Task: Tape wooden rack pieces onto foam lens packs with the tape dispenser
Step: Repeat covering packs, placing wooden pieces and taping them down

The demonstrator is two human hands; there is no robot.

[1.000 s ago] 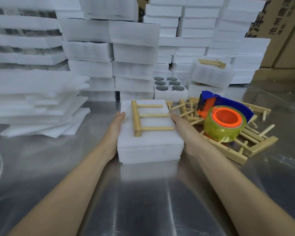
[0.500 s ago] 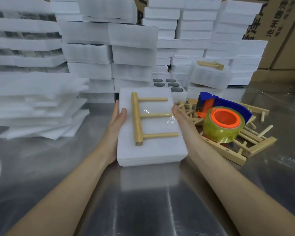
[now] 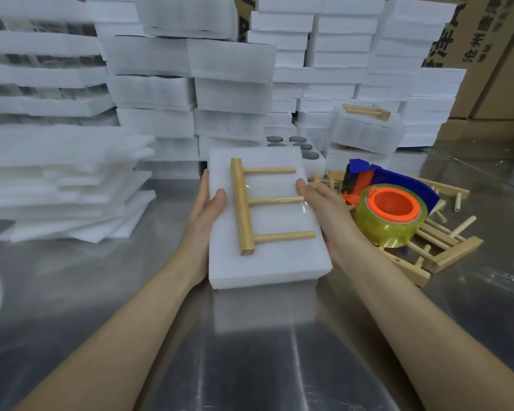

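Note:
A white foam lens pack [image 3: 276,262] is held up off the steel table, tilted toward me. A wooden rack piece [image 3: 244,203] with three pegs lies on its top face, with clear tape across the middle peg. My left hand [image 3: 207,209] grips the pack's left edge, thumb on top. My right hand [image 3: 321,203] grips the right edge, thumb tip by the middle peg. The tape dispenser [image 3: 389,206], blue with an orange hub and a yellowish roll, rests to the right on loose rack pieces.
Loose wooden rack pieces [image 3: 445,250] are piled at the right under the dispenser. Tall stacks of foam packs [image 3: 229,93] fill the back, one pack with a rack piece [image 3: 368,126] on top. Foam sheets [image 3: 60,185] lie at the left. Cardboard boxes [image 3: 493,54] stand at the back right.
Both hands have lifted the foam pack with the rack piece off the table and tipped its top face toward me. The dispenser has not moved.

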